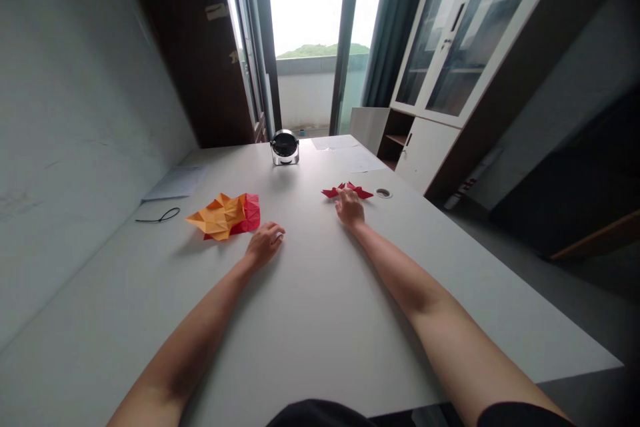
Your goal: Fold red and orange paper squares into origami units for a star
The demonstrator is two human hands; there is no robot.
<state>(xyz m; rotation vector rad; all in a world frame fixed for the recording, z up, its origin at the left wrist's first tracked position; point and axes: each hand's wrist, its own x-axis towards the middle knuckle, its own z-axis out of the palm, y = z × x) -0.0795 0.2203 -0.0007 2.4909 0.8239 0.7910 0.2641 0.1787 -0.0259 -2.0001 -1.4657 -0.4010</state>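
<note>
My right hand point(350, 209) reaches out over the table, its fingers closed on a small red origami figure point(362, 192) with pointed ends. The fingers cover the figure's middle. On the tabletop lies my left hand point(266, 242), loosely curled, with a gap between thumb and fingers and nothing seen in it. Just left of it are a creased orange paper point(217, 217), standing up in folds, and a creased red paper point(253, 208) partly beneath and behind it.
The white table point(300, 320) carries a round black-and-silver device point(285, 148) at the back. A thin black cord point(163, 215) and pale sheets point(175, 182) lie at left. More sheets point(335, 143) lie at the back right. A round hole point(383, 193) is near the right edge. Cabinets point(433, 153) stand beyond.
</note>
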